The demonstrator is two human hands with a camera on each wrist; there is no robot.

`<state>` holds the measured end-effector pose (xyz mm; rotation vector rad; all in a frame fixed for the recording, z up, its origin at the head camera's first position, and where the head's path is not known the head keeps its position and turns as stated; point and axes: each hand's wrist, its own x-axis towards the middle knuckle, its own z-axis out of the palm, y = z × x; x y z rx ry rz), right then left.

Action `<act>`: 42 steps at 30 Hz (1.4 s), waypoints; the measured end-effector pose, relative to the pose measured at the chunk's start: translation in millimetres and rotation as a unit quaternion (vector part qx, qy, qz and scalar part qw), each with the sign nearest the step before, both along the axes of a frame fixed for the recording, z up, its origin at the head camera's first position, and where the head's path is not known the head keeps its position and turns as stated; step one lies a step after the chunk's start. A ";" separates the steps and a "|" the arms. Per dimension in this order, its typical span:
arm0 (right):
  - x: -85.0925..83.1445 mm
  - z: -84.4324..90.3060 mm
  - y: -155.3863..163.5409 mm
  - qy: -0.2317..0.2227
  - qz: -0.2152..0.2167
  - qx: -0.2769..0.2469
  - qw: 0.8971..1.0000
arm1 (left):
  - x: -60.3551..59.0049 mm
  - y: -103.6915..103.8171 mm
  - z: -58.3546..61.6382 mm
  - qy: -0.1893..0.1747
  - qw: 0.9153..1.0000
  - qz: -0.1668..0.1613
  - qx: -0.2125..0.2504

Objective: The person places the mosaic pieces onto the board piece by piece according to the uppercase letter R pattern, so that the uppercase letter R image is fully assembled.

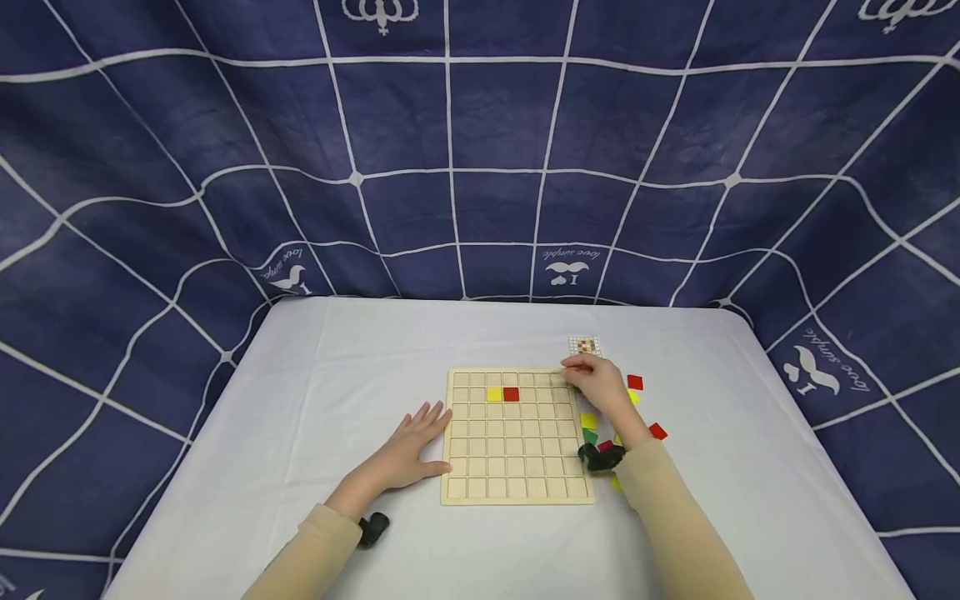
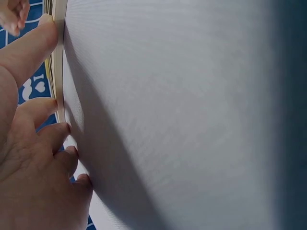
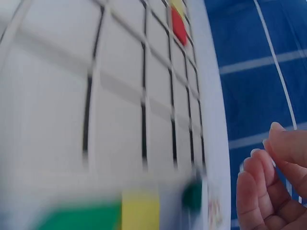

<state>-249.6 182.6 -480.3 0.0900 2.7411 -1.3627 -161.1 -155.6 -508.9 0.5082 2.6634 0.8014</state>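
Note:
A wooden grid board (image 1: 517, 504) lies on the table, with a yellow square tile (image 1: 493, 394) and a red square tile (image 1: 511, 394) side by side in its second row from the far edge. My left hand (image 1: 408, 450) rests with spread fingers against the board's left edge; thumb and fingertips touch the rim in the left wrist view. Over the far right corner hovers my right hand (image 1: 596, 383), its thumb and fingers bent close together. No tile shows at its fingertips in the right wrist view (image 3: 273, 177); I cannot tell whether they pinch something small.
Loose red, yellow and green tiles (image 1: 588, 421) lie right of the board, partly under my right forearm. A small printed pattern card (image 1: 584, 345) sits beyond the board's far right corner. Behind the white-covered table (image 1: 375, 333) hangs a dark blue checked cloth (image 1: 495, 208).

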 end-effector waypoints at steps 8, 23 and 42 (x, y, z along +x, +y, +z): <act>10.9 -3.7 55.9 -0.048 -0.099 -0.002 0.994 | -1.0 -0.3 -2.0 -0.002 1.000 0.003 -0.007; 31.5 -19.9 81.9 -0.112 -0.139 0.069 0.982 | -0.3 -0.2 -2.0 0.002 1.000 0.005 -0.006; 25.8 -20.5 77.4 -0.130 -0.130 0.095 0.978 | 0.1 0.3 -1.7 0.000 1.000 0.010 0.005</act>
